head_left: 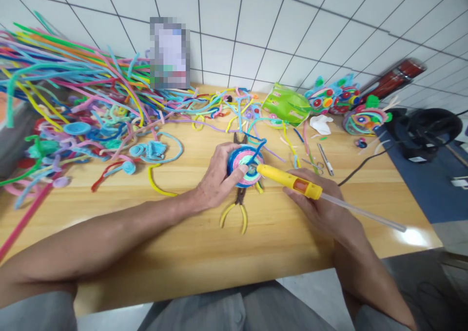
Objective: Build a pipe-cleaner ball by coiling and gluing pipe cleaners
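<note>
Above the middle of the table, my left hand (219,177) grips a round piece wound from pipe cleaners (242,159), with a blue rim and pink and pale green rings. A loose dark blue end rises from it. My right hand (321,204) is wrapped round a yellow hot glue gun (288,179); a clear glue stick (365,213) sticks out of its back. The gun's nozzle points at the middle of the round piece; whether they touch I cannot tell. Beneath the piece lie pliers with yellow handles (234,216), partly hidden by it.
Many coloured pipe cleaners (91,77) are heaped at the left and back. A green packet (287,104), finished colourful figures (365,119), a white tissue (321,125), small scissors (316,166) and a pen-like cutter (325,159) lie to the right. A black cable (361,163) crosses the table's right side.
</note>
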The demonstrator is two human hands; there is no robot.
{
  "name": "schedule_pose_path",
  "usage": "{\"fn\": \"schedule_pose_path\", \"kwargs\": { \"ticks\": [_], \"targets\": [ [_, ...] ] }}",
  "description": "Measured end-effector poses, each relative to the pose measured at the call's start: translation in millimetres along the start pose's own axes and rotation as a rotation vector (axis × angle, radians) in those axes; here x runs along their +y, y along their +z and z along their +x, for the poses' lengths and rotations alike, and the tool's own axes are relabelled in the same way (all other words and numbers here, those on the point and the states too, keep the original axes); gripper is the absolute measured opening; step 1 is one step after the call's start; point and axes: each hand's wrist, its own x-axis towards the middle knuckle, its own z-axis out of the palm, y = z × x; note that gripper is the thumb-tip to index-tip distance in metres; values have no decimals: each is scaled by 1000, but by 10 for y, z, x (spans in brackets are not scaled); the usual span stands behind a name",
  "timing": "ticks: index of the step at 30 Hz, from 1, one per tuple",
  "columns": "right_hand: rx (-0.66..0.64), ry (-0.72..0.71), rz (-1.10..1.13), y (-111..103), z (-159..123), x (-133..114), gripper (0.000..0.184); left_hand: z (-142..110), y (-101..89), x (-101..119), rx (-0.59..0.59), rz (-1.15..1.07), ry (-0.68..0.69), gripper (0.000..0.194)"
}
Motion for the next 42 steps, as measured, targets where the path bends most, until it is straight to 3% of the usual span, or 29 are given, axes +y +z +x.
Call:
{"fn": "schedule_pose_path", "kwargs": {
  "ticks": [42],
  "targets": [
    [-8,14,6,27,-19,-16,23,3,-2,-20,1,-18,18,45]
  ]
}}
